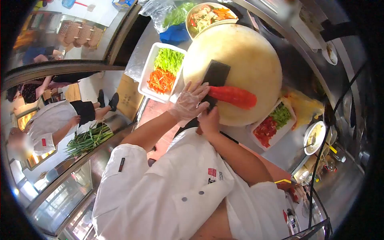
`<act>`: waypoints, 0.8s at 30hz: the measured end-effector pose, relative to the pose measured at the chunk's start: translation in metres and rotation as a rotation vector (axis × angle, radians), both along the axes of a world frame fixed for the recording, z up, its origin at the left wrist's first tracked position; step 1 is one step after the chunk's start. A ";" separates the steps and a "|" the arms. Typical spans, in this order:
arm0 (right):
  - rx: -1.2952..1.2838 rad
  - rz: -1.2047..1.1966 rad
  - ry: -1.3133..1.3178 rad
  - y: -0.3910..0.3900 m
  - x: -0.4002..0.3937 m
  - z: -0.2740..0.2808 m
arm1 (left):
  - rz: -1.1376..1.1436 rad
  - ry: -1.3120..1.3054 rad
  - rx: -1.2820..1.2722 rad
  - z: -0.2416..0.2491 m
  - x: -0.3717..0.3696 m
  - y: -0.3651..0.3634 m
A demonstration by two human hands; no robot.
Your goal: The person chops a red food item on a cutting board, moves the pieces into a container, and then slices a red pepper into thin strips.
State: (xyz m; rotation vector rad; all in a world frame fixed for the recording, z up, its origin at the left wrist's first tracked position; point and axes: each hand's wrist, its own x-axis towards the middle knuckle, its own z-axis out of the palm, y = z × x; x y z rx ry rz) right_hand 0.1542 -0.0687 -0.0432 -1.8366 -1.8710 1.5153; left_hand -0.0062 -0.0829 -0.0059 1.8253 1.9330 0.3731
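Observation:
A round, pale chopping board (250,48) fills the space before me. On it lies a thick, tapered red carrot (238,98), its left end against the dark cleaver blade (217,73). My right hand (209,121), bare, is closed around the cleaver's handle at the board's near edge. My left hand (189,102) wears a clear plastic glove; its fingers are stretched out, with the tips at the blade and the carrot's left end. Left of the board, a white tray (142,89) holds shredded green vegetable (168,60) and orange-red shreds (161,81).
Behind the board stands a bowl of mixed cut vegetables (210,17), beside plastic bags (178,16). A tray with chopped red and green pieces (272,126) sits at the right, near a white bowl (315,138). At left, another person (54,120) stands near a bundle of green stalks (90,140).

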 end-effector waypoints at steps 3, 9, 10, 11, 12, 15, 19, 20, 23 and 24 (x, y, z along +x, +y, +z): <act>-0.093 -0.026 0.084 0.003 -0.014 0.004 | 0.003 0.133 0.064 0.025 -0.001 0.009; -0.175 -0.068 0.187 0.012 0.009 0.014 | -0.249 0.122 0.319 0.040 -0.009 0.048; -0.212 -0.079 0.209 0.020 0.016 0.031 | -0.316 0.169 0.339 0.038 -0.010 0.054; -0.251 -0.089 0.233 0.030 0.022 0.053 | -0.351 0.222 0.460 0.034 -0.010 0.062; -0.237 -0.042 0.205 0.039 0.032 0.063 | -0.322 0.277 0.447 0.034 -0.012 0.069; -0.318 0.051 0.118 0.071 0.072 0.108 | -0.242 0.396 0.293 0.054 -0.025 0.099; -0.378 0.178 0.037 0.094 0.145 0.146 | 0.186 -0.325 -0.250 0.041 -0.076 0.150; -0.427 0.145 0.018 0.095 0.157 0.161 | 0.106 -0.215 -0.258 0.037 -0.090 0.151; -0.498 0.054 -0.063 0.096 0.182 0.195 | 0.297 0.066 -0.182 0.036 -0.093 0.144; -0.458 0.020 -0.101 0.094 0.187 0.199 | 0.423 0.146 -0.130 0.033 -0.086 0.141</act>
